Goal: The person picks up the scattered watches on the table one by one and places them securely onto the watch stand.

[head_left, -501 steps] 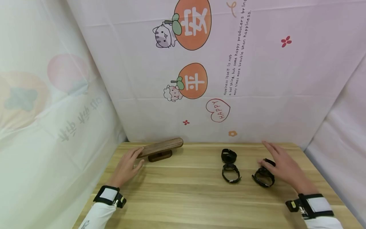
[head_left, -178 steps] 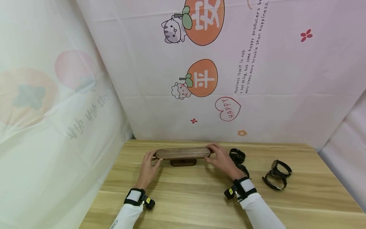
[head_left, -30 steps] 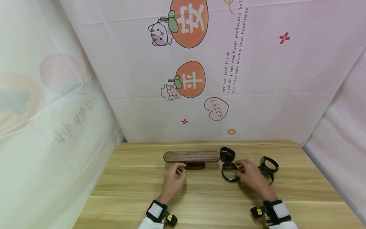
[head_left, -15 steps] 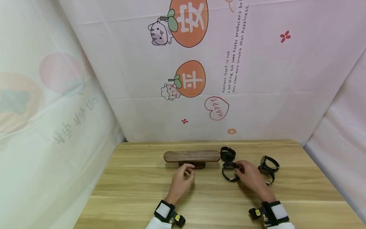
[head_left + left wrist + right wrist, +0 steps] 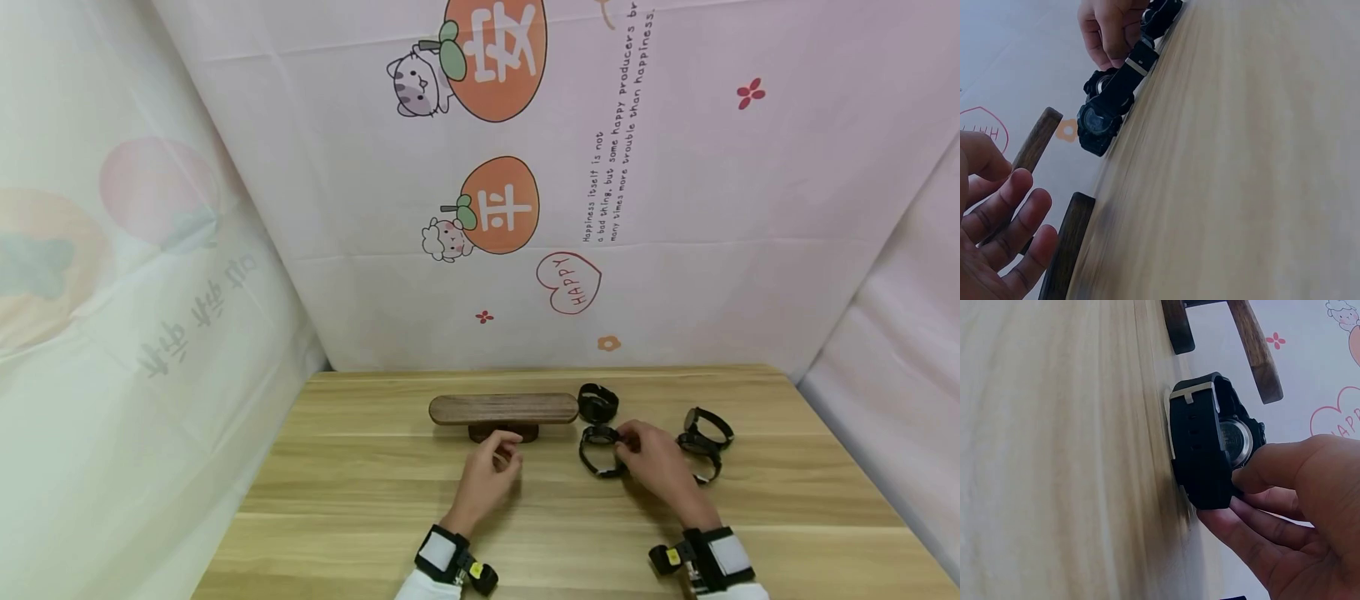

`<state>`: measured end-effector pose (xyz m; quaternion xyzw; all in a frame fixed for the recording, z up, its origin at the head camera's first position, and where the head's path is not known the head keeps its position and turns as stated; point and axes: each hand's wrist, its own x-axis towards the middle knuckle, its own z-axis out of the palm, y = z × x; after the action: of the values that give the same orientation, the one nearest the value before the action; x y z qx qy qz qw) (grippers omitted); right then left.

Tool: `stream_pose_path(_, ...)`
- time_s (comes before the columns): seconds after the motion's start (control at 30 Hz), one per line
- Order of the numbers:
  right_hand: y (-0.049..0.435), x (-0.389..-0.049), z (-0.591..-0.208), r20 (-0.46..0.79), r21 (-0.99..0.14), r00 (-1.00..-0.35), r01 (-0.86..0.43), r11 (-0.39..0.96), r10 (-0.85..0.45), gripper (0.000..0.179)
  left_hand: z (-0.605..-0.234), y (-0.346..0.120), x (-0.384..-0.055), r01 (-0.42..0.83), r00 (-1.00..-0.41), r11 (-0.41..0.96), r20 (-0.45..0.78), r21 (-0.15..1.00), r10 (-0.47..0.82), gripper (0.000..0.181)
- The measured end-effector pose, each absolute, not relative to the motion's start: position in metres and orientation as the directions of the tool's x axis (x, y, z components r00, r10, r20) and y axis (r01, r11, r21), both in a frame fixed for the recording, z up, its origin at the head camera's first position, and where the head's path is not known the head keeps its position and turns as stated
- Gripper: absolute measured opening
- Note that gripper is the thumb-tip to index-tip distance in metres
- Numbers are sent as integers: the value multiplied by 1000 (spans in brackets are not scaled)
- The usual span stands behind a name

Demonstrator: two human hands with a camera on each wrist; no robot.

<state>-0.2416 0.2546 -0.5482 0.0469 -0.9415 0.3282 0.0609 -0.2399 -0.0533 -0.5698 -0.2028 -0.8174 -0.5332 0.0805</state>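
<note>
A dark wooden stand (image 5: 502,408), a long rounded bar over a short base, lies level near the back of the table. Just in front of its base hovers my left hand (image 5: 483,483), fingers loosely curled with nothing between them. My right hand (image 5: 662,467) pinches the right side of a black wristwatch (image 5: 600,435) between thumb and fingers. In the right wrist view the watch's buckled strap (image 5: 1200,450) forms a closed loop, its round metal case back (image 5: 1236,441) showing inside. The watch stands on its side at the table surface.
Another black watch (image 5: 597,404) stands right behind the pinched one, by the stand's right end. Two more watches, a rear one (image 5: 708,425) and a front one (image 5: 699,446), sit together right of my right hand. A printed white cloth (image 5: 675,317) hangs behind the table (image 5: 360,500).
Earlier, both hands held the stand's ends, and it now sits further right, squared up beside the watches. Lately my left hand slid right along it; the right hand's watch shifted slightly left.
</note>
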Motion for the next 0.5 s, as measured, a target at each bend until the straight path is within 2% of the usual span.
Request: stream_pose_path(0.5,248,-237,-548,118,-625,-993,-93,775,-24,23,-569,-46,-239,377,-919,317,309,870,245,22)
